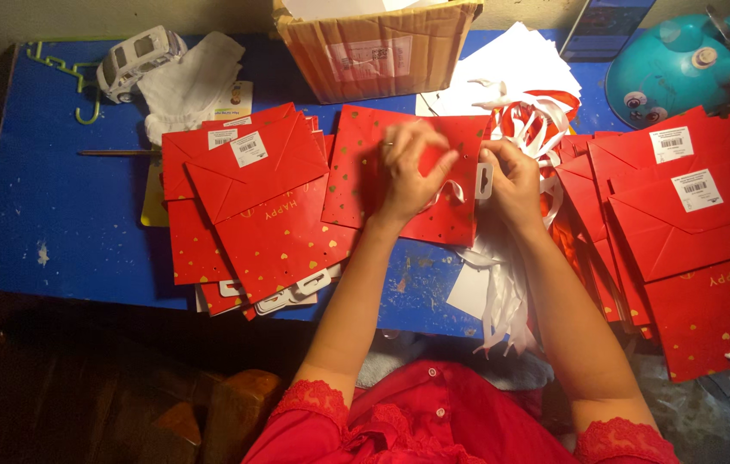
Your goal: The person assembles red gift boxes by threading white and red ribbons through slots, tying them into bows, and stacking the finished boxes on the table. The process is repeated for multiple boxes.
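At a blue table (55, 215), a person works a white ribbon (453, 191) at the top edge of a flat red gift bag (356, 176) lying just in front of a cardboard box (378, 51); the left hand (412, 167) is closed, pinching ribbon and bag, and the right hand (511, 180) is curled around the ribbon's other end. Left of the box lies a fanned stack of red bags (253, 206), right of it a second stack (691, 232) beside loose ribbons (502, 292). Which stack is finished cannot be told, though many bags appear left to do.

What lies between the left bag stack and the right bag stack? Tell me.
In the head view: a flat red bag, held by the left hand and right hand, with white ribbons beside it.
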`<state>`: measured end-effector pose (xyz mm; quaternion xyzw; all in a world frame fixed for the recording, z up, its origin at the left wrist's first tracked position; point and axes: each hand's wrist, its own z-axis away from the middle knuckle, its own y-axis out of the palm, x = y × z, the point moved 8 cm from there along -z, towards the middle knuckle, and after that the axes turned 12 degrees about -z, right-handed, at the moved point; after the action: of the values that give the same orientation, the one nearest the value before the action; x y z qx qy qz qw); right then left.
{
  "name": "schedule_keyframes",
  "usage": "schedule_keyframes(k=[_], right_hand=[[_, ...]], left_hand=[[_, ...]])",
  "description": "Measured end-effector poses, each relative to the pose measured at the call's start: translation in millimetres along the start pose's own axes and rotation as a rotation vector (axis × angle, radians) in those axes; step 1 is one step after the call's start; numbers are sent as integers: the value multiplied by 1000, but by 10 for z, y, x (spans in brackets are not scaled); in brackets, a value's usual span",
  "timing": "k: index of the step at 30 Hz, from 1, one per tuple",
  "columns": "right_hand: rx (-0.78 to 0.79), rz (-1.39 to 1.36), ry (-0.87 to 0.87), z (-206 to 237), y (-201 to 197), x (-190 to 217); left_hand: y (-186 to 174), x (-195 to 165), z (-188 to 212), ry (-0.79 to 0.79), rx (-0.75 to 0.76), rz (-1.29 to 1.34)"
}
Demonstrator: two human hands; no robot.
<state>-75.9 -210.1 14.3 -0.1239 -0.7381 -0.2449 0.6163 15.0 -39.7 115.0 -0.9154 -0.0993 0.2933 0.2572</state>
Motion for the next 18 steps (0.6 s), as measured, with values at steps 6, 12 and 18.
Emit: schedule_keyframes(k=[6, 12, 18], right_hand=[[-50, 15, 1, -22, -67, 15], [-26, -119, 133, 1, 9, -28], [40, -144, 138, 61, 111, 92]], left_hand=[[410, -86, 171, -18, 660, 193], [511, 67, 321, -19, 689, 179], [493, 133, 289, -24, 574, 20]])
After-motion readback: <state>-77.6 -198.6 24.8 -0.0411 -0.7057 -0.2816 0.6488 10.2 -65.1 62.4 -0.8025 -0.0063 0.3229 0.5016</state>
